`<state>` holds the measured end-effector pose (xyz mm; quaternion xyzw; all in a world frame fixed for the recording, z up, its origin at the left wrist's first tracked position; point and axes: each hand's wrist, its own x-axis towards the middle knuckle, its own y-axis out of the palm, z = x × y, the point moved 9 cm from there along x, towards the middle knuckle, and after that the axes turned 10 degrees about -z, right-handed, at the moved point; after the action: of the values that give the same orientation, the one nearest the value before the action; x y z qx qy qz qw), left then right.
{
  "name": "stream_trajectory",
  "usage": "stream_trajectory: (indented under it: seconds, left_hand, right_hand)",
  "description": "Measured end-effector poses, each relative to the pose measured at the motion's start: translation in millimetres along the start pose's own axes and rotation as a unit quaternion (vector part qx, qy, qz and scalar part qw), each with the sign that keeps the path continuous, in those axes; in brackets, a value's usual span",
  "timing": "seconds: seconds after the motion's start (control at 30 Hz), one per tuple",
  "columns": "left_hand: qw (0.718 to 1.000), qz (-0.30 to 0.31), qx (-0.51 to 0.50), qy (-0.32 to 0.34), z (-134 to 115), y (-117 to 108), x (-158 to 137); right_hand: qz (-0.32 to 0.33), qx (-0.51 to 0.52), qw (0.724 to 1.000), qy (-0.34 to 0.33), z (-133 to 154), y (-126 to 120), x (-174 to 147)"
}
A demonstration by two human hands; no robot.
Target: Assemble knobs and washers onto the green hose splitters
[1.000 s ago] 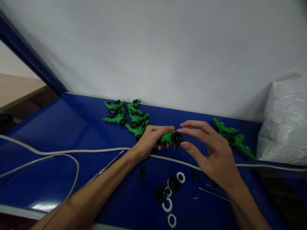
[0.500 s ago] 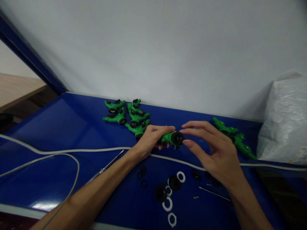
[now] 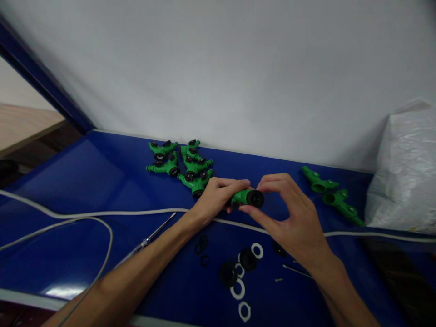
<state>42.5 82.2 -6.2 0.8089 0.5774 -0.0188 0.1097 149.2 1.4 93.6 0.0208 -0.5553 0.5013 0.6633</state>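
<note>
My left hand [image 3: 218,197] is wrapped round a green hose splitter [image 3: 241,196], with its round black collar [image 3: 255,198] turned to the right. My right hand [image 3: 293,213] grips the same splitter near the collar, its thumb below and fingers above. The far part of the splitter is hidden behind my left fingers. Below my hands lie black rings [image 3: 204,260], white ring washers [image 3: 244,311] and dark round caps [image 3: 228,274]. A small screw [image 3: 279,280] lies to the right of these.
Several assembled green splitters [image 3: 194,167] stand at the back left. Two green splitter bodies [image 3: 320,181] lie at the right, beside a white plastic bag [image 3: 403,170]. A pale cable [image 3: 129,212] crosses the blue table [image 3: 129,163]. Screwdrivers [image 3: 160,229] lie on both sides.
My right hand has moved left and closed round the collar end of the splitter. The collar has turned slightly and shifted a little to the right.
</note>
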Motion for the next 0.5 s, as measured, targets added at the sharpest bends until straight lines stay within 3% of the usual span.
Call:
stream_trajectory:
  seconds: [0.23, 0.5]
  left_hand:
    - [1.0, -0.015, -0.017, -0.011, -1.0, -3.1, -0.2]
    - [1.0, -0.02, -0.004, 0.003, -1.7, -4.3, 0.5]
  right_hand:
    - [0.084, 0.035, 0.996, -0.012, 1.8, 1.3, 2.1]
    - [0.036, 0.022, 0.999, 0.034, -4.1, 4.7, 2.3]
